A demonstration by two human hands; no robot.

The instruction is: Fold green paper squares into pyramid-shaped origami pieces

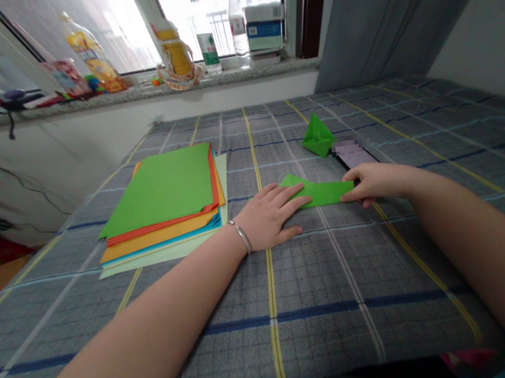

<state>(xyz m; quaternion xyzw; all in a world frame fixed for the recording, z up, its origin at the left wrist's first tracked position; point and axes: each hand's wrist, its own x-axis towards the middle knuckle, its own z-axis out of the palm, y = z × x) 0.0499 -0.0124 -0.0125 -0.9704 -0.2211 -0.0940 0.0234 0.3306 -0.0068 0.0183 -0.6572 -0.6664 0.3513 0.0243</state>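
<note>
A folded piece of green paper (325,193) lies on the checked tablecloth in front of me. My left hand (271,214), with a silver bangle at the wrist, rests flat with fingers spread over the paper's left part and hides some of it. At the right end, my right hand (368,183) pinches the paper's edge between thumb and fingers. Just beyond that hand lies a phone (354,154) with its screen lit. A folded green paper boat shape (317,137) stands behind the phone's far left corner.
To the left is a stack of coloured paper (164,188), green on top. The checked cloth (237,352) covers the table. On the windowsill (128,94) stand a yellow-labelled bottle (90,52), a yellow cup (176,53), two clear bottles and boxes (265,29). A grey curtain (374,18) hangs at right.
</note>
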